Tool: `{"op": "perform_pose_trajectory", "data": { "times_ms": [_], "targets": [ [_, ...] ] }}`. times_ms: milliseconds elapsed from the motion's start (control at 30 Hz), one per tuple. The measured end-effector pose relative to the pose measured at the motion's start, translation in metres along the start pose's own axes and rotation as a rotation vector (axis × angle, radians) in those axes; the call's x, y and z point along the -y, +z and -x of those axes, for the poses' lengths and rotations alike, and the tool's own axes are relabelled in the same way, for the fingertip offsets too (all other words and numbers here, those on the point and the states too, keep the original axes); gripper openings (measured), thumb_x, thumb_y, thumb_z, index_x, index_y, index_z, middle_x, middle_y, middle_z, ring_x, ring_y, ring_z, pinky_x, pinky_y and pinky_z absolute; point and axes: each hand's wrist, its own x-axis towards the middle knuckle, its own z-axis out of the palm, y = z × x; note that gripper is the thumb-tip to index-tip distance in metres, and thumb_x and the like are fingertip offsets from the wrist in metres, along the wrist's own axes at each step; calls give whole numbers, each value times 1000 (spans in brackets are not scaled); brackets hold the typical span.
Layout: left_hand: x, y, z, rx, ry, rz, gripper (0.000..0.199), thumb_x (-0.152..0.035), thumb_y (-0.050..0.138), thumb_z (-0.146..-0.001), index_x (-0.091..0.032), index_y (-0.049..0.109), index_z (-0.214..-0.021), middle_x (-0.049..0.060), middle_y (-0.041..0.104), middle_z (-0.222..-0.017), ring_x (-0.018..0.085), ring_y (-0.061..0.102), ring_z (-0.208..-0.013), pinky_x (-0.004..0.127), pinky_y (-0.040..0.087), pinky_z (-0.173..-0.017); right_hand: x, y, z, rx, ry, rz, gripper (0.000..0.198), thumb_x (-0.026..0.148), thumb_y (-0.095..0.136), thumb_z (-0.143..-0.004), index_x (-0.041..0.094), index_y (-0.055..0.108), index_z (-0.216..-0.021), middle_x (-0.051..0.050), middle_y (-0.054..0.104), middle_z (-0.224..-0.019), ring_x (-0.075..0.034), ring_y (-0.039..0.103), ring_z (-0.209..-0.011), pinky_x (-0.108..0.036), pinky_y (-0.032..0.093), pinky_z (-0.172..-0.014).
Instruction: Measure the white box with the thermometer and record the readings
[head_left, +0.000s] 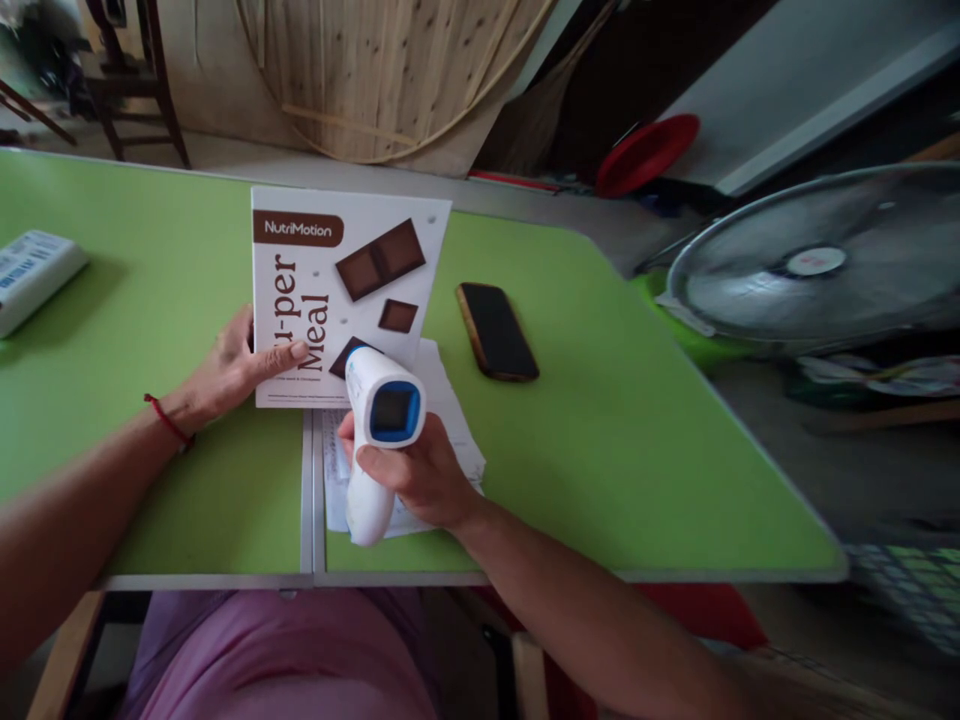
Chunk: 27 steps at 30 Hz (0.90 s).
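Observation:
My left hand (240, 365) grips the lower left edge of a white and brown NutriMotion box (292, 300), thumb across its front. The box is held upright over the green table, its printed face with chocolate pieces toward me. Wrapped round the handle of a white infrared thermometer (369, 500) is my right hand (420, 465). The thermometer's blue-rimmed screen faces me and looks dark; its front end points at the lower part of the box and overlaps it in view. Papers with handwriting (457, 440) lie beneath my right hand, partly covered.
A black phone in a brown case (499, 332) lies right of the box. At the far left sits a white box-shaped thing (37, 275) with blue print. The green table (600, 450) has a metal seam. A large fan (810, 262) stands past its right edge.

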Motion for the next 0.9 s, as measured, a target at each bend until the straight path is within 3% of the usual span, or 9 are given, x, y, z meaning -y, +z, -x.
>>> {"op": "perform_pose_trajectory", "data": {
  "times_ms": [400,700,900],
  "targets": [
    [-2,0,-1,4,-7,3,45,-46,69,-75,-19,60,-109,10,68,-109,32,64,-98,46,54,-82,3,0,-1,13,-29,44,21,31,63,-59,21,46,-51,4,46,-51,-11,41,-52,-28,38,-51],
    [4,-3,0,1,-16,10,45,-43,70,-75,-21,59,-113,8,68,-108,32,63,-101,45,53,-83,7,-2,0,0,47,57,15,28,63,-58,21,50,-55,3,49,-55,-13,47,-55,-29,39,-53],
    [9,-11,1,-59,-29,-182,45,-47,69,-75,-21,60,-111,9,67,-109,32,62,-98,47,51,-82,6,-7,-1,32,2,107,16,31,68,-60,21,57,-62,1,53,-60,-13,47,-57,-28,38,-52]
  ]
}}
